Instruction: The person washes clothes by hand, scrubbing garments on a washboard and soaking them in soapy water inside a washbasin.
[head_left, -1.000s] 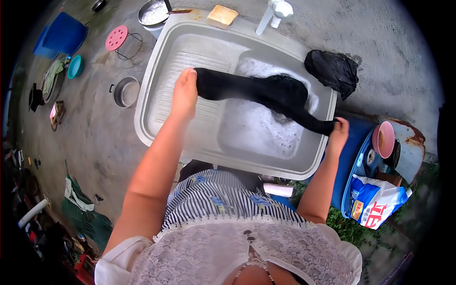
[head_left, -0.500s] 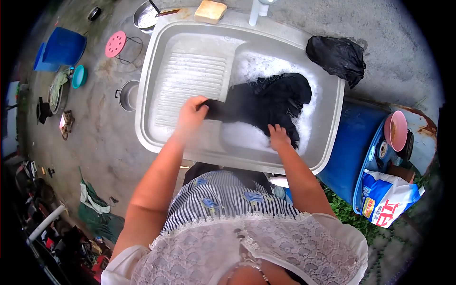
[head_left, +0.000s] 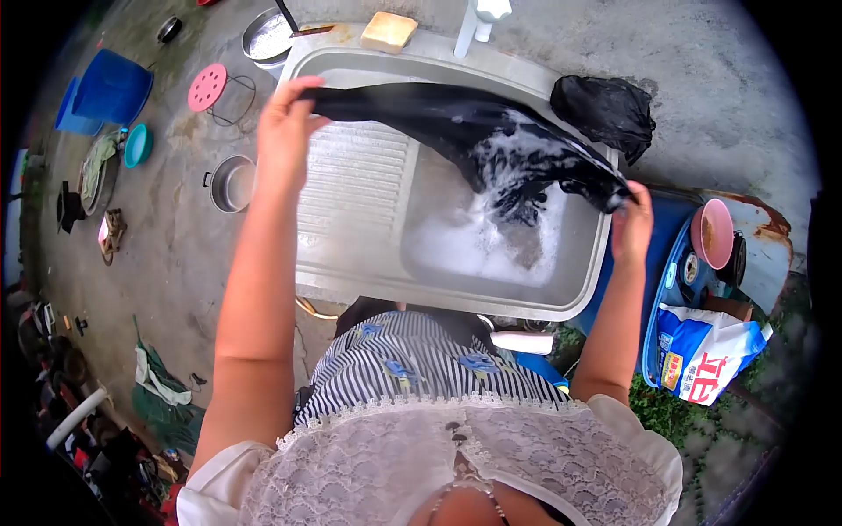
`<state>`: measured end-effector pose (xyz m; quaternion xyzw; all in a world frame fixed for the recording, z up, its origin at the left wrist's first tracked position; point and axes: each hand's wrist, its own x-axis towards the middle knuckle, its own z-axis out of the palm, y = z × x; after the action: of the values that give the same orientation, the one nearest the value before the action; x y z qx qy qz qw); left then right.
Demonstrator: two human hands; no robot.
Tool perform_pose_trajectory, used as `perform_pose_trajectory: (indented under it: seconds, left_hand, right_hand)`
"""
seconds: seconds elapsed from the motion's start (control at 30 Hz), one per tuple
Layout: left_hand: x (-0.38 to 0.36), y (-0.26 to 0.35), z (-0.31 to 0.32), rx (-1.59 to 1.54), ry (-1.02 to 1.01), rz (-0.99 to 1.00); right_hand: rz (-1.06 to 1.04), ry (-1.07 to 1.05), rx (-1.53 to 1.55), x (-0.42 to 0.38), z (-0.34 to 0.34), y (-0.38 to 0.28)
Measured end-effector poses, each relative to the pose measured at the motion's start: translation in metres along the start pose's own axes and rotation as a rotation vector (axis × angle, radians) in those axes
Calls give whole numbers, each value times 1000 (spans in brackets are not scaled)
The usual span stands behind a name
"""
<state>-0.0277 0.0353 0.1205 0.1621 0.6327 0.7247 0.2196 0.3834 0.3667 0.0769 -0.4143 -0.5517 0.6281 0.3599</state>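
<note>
A wet black garment (head_left: 421, 110) stretches across the sink between my two hands, raised at both ends. My left hand (head_left: 285, 131) pinches its narrow end above the sink's left rim. At the right rim, my right hand (head_left: 633, 223) is closed on the other end. White suds streak the cloth, and its sagging middle hangs into the soapy water (head_left: 491, 250). The pale stone-like sink (head_left: 438, 304) has a ridged washboard (head_left: 355, 175) on its left side, under the cloth.
On the back ledge sit a yellowish block (head_left: 388, 32) and a white tap (head_left: 478, 26). A black plastic bag (head_left: 605, 110) lies at the back right corner. Right of the sink, a blue barrel (head_left: 662, 342) carries a pink bowl (head_left: 712, 233) and a detergent bag (head_left: 706, 359).
The garment has been lifted from the basin and spread out. My left hand moved up and left with one end; my right hand moved from the basin to the right rim, gripping the other.
</note>
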Motion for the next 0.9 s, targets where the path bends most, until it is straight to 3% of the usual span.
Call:
perform_pose_trajectory:
  seconds: [0.03, 0.1, 0.13, 0.23, 0.27, 0.3, 0.37, 0.4, 0.43, 0.47, 0.5, 0.53, 0.6, 0.7, 0.77, 0.8, 0.83, 0.9]
  left_hand:
    - [-1, -11, 4, 31, -70, -19]
    - [-17, -39, 12, 52, -170, -149]
    - [-26, -53, 7, 166, -270, -257]
    - [-64, -76, 6, 606, -542, -423]
    - [-74, -100, -1, 751, -670, -296]
    - [-85, -118, -8, 885, -788, -191]
    - [-100, -116, -5, 991, -870, -89]
    - [-99, -114, 0, 901, -830, -152]
    - [-94, -107, 6, 901, -828, -153]
    - [-87, -100, 13, 583, -761, -310]
    - [-83, -92, 21, 261, -683, -455]
    - [-83, -86, 32, 256, -687, -452]
    - [-84, -71, 63, 244, -765, -53]
    - [-77, -45, 103, 340, -695, -34]
    - [-65, -7, 105, 284, -531, -59]
    - [-64, 23, 101, 240, -537, -148]
    - [-53, 5, 99, 17, -561, -38]
    - [-54, 33, 89, -279, -582, -58]
  right_hand:
    - [141, 74, -131, -11, 11, 6]
    - [313, -78, -848, -19, 5, 45]
    - [388, -266, -956, -24, 2, 69]
    - [219, -768, -1411, -54, -6, 135]
    - [7, -796, -1413, -66, -28, 176]
    - [10, -794, -1414, -71, -22, 171]
    - [307, -901, -1542, -79, -2, 160]
    - [197, -801, -1455, -71, 2, 161]
    - [227, -727, -1292, -65, 23, 134]
    - [255, -650, -1130, -62, 54, 87]
    - [156, -647, -991, -62, 80, 51]
    - [57, -638, -852, -64, 107, 15]
    - [-34, -706, -619, -75, 164, -60]
    - [-31, -830, -399, -81, 212, -104]
    - [-156, -870, 181, -80, 232, -110]
    - [-183, -757, 255, -73, 235, -108]
    - [-182, -765, 257, -63, 231, -97]
    - [-387, -677, -334, -44, 213, -52]
